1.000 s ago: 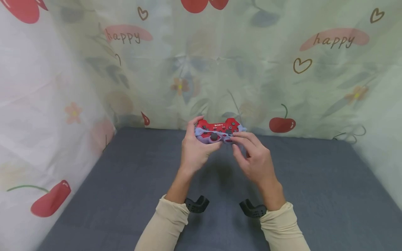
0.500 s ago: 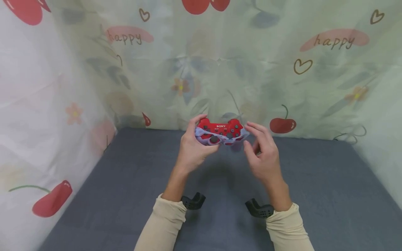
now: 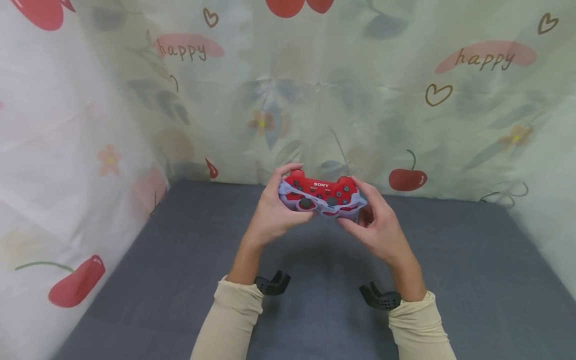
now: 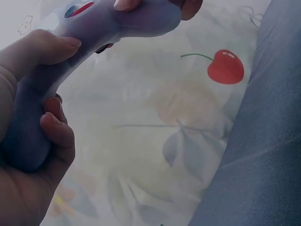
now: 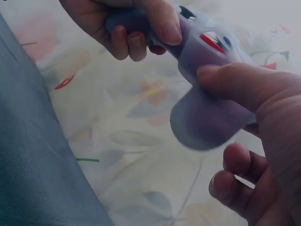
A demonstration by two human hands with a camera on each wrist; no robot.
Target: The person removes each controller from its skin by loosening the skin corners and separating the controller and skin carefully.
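Note:
A red SONY game controller is held up over the table in the head view. A pale purple, stretchy-looking sleeve covers its lower part and both grips; the upper face with its buttons is bare. My left hand grips the controller's left side, thumb along the near edge and fingers curled round the covered handle. On the other side, my right hand pinches the right end between thumb and index finger. Its other fingers are curled away from the covered right handle in the right wrist view.
A dark grey cloth-covered table lies beneath the hands. Behind it hangs a pale curtain printed with cherries and flowers, and it continues along the left. Black wrist mounts stick out inward from both wrists.
My right hand left the sleeve's middle edge, moved right, and now holds the controller's right end. The controller has tilted, its right side lower. The left hand keeps its grip.

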